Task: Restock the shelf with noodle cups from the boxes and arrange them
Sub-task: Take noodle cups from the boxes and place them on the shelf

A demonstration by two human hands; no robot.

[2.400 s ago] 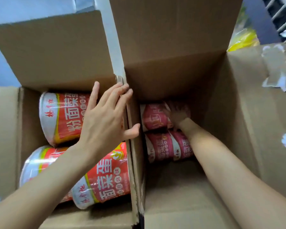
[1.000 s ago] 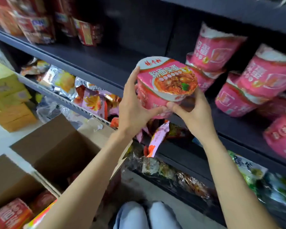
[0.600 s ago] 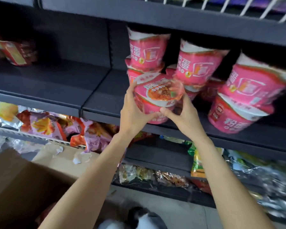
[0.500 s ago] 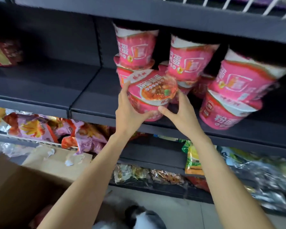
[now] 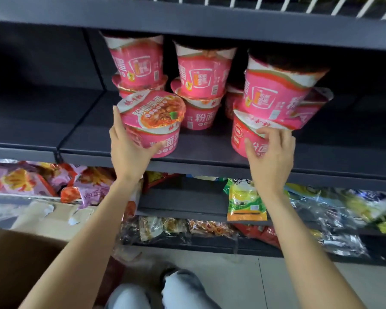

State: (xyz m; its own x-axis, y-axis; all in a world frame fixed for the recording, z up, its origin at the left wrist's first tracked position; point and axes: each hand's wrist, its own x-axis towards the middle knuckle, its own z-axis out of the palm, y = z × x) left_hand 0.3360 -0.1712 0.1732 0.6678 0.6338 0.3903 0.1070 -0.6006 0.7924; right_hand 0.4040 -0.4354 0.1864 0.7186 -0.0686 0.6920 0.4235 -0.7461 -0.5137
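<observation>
Our left hand point(image 5: 129, 150) cups the new noodle cup point(image 5: 153, 123) on the shelf point(image 5: 210, 155) at nine o'clock. Right hand point(image 5: 271, 157), fingers spread, touches the leaning cup point(image 5: 250, 137) at three; these look light and thin-walled, so we'd grip the sides gently

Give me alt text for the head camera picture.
A left hand holds a pink noodle cup at the front of a dark shelf, while the right hand touches the bottom cup of a leaning stack.
</observation>
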